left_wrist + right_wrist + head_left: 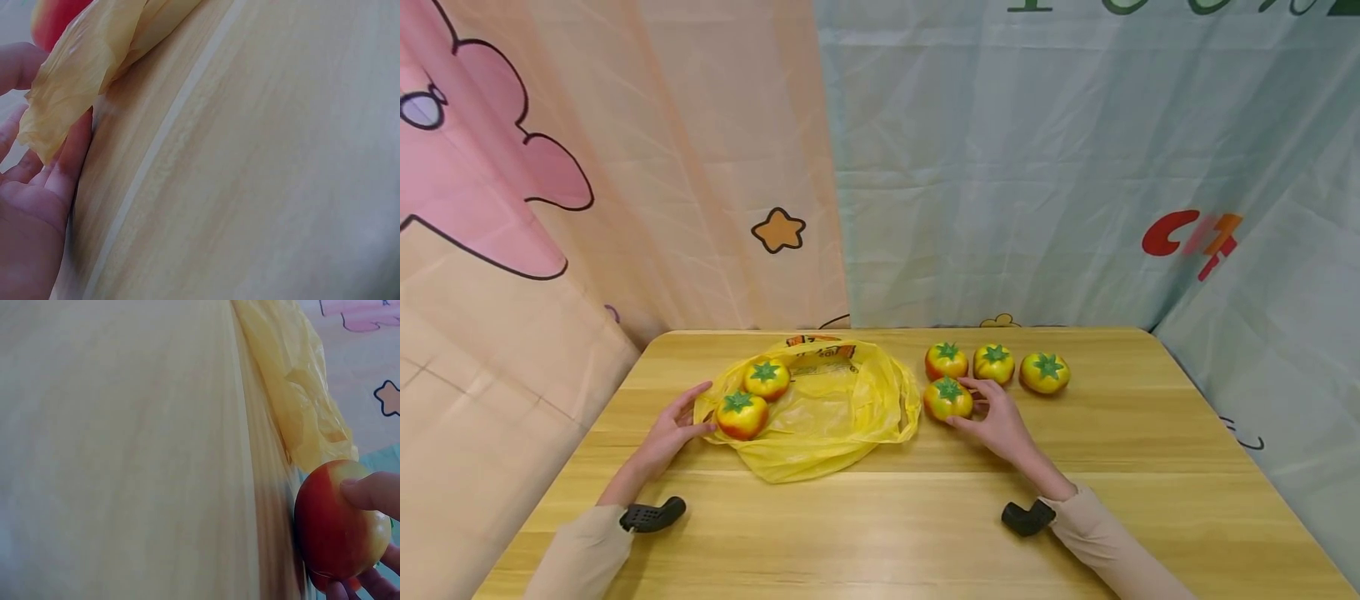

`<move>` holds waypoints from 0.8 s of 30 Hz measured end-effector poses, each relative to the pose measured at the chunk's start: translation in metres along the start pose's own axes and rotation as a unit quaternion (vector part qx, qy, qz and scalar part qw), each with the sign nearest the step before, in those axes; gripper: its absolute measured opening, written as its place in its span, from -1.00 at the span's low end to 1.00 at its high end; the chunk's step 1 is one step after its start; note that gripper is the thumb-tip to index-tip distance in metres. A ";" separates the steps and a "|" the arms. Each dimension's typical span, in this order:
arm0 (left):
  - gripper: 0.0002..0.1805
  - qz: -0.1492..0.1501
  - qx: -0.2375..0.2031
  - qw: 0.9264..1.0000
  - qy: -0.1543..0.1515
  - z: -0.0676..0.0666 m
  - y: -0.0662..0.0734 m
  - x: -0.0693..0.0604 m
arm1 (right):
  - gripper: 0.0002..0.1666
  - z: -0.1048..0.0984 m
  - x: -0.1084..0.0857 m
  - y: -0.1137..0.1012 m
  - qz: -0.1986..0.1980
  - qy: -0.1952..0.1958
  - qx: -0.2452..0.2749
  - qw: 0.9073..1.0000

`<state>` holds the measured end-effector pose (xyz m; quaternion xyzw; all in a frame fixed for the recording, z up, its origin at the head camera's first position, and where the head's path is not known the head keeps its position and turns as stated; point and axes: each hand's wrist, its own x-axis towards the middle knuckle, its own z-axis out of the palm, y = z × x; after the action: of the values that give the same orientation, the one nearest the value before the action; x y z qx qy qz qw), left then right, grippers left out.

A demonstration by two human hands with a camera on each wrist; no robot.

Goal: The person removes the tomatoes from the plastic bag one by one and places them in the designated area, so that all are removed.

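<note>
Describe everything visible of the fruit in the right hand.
The fruit is round, glossy, perhaps plastic, yellow blending into red, with a green leafy top. It is roughly upright, right of the yellow bag and in front of another fruit. The right hand grips it between thumb and fingers; whether it touches the table is unclear.

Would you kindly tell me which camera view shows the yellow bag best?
The head view: it frames nearly all of the yellow bag. The left wrist shows only a flap by the left hand; the right wrist, one crumpled side.
</note>
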<state>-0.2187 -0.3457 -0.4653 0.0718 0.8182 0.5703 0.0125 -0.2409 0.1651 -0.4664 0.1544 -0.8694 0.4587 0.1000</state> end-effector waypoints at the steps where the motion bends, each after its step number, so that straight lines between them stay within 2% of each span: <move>1: -0.18 0.002 -0.002 1.000 0.000 0.000 0.000 0.000 | -0.27 0.000 0.000 0.000 0.000 -0.001 0.000 1.000; 8: -0.19 0.009 -0.009 1.000 0.002 0.001 -0.002 0.000 | -0.27 -0.001 -0.001 -0.003 0.000 -0.005 -0.002 1.000; 18: -0.16 -0.020 0.008 1.000 -0.006 -0.002 -0.001 0.000 | -0.28 0.001 -0.002 -0.004 -0.009 0.003 -0.006 1.000; 24: -0.16 -0.015 -0.001 1.000 -0.004 -0.002 -0.002 0.001 | -0.28 -0.002 -0.001 -0.006 -0.014 0.013 -0.015 1.000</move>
<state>-0.2204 -0.3477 -0.4666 0.0620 0.8186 0.5705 0.0244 -0.2379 0.1636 -0.4611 0.1590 -0.8726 0.4460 0.1200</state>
